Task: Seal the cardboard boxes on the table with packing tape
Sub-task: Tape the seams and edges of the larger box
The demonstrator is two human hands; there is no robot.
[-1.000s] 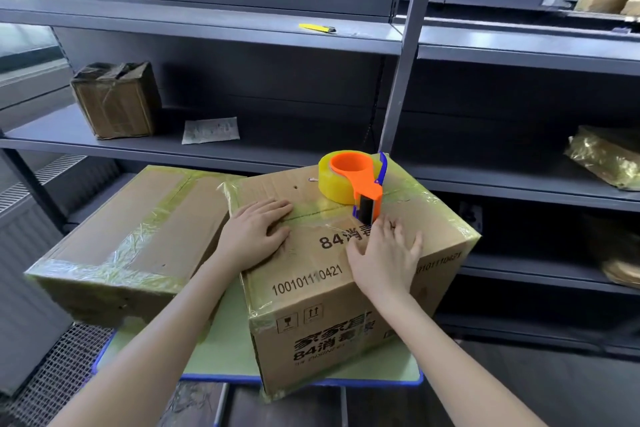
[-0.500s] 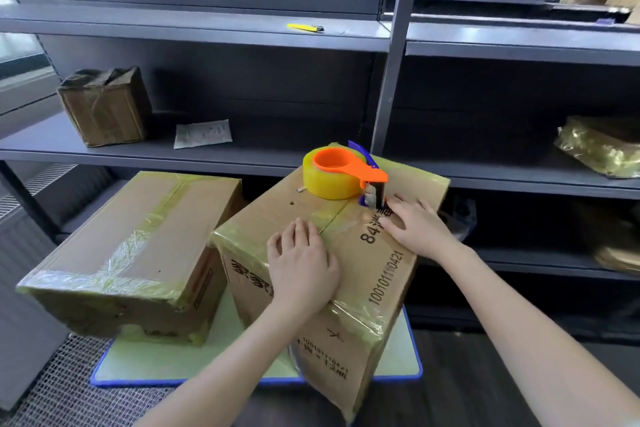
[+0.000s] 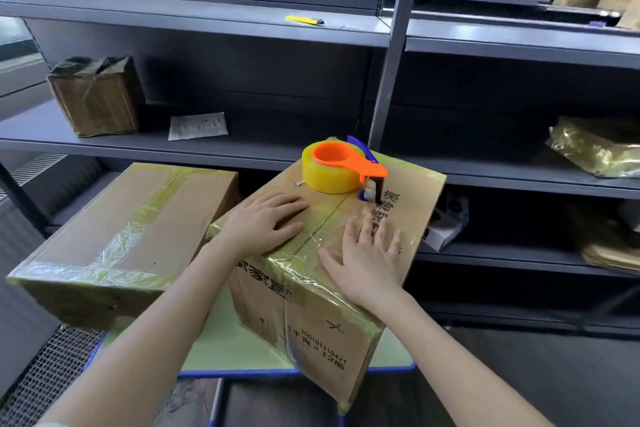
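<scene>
Where my hands lie: both rest on top of the printed box (image 3: 322, 322), which sits cornerwise on the green table (image 3: 225, 347), its near corner past the table's front edge.
Left hand (image 3: 263, 222): palm down with straight fingers close together, pressing the top left of the taped seam; it grips nothing.
Right hand (image 3: 367, 260): palm down with fingers spread, pressing the glossy tape right of the seam, near the box's front edge; nothing held.
Tape dispenser (image 3: 332, 170): orange handle and yellowish roll, lying on the far end of the box top just beyond my fingertips, its cutter end near the seam.
Second box (image 3: 138, 218): just left of the printed box, already crossed with tape; I cannot tell whether they touch.
Shelving post (image 3: 394, 80): rises directly behind the printed box.
Worn small box (image 3: 97, 97): on a shelf behind and to the left, with a paper slip (image 3: 198, 125) beside it.
Yellow cutter (image 3: 303, 20): on the shelf above.
Small carton (image 3: 446, 225): just right of the printed box, on a lower shelf.
Gold-wrapped bundle (image 3: 595, 146): well off to the right.
</scene>
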